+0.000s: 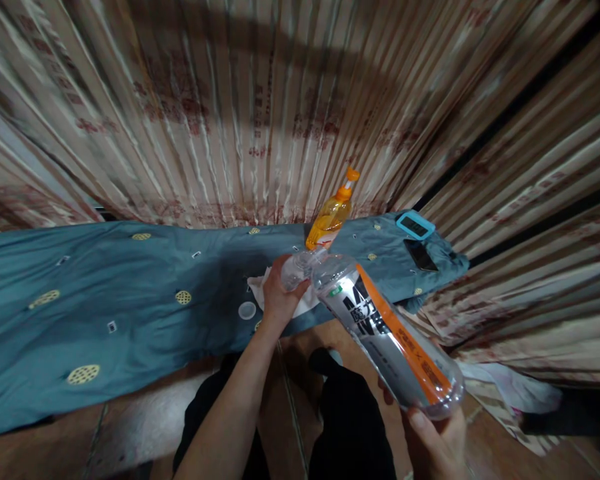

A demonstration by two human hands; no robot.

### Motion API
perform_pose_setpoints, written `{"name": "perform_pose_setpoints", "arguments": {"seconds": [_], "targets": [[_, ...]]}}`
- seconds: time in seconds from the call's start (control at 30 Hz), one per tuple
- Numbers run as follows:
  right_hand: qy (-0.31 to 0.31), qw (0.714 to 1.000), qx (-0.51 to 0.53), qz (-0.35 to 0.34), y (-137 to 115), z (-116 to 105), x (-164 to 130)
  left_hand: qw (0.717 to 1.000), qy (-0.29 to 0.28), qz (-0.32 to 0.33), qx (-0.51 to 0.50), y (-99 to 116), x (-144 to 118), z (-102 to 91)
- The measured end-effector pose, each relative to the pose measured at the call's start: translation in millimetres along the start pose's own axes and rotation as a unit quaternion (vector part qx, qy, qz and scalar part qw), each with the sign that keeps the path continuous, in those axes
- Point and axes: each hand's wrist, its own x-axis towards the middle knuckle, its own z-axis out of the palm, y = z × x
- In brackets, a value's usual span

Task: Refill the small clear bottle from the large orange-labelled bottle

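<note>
From the head view, my right hand (437, 443) grips the base of the large clear plastic bottle with the orange-and-grey label (387, 333), tipped mouth-first into the small clear container (296, 269) pinched in my left hand (279, 297) above the teal cloth's (105, 300) near edge, so pouring looks underway and a steady tilt comes next.

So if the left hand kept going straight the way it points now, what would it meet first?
The left hand, gripping a small clear bottle, points up and away; the orange spray bottle lies first in that line, though depth is unclear.
</note>
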Motion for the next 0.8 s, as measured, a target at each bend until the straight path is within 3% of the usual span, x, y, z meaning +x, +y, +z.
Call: {"name": "perform_pose_setpoints", "arguments": {"seconds": [0.8], "targets": [[0.046,0.998,0.001,0.038,-10.5,9.3,0.0,1.0,-0.026,0.009,-0.003,2.3,1.4,-7.1]]}}
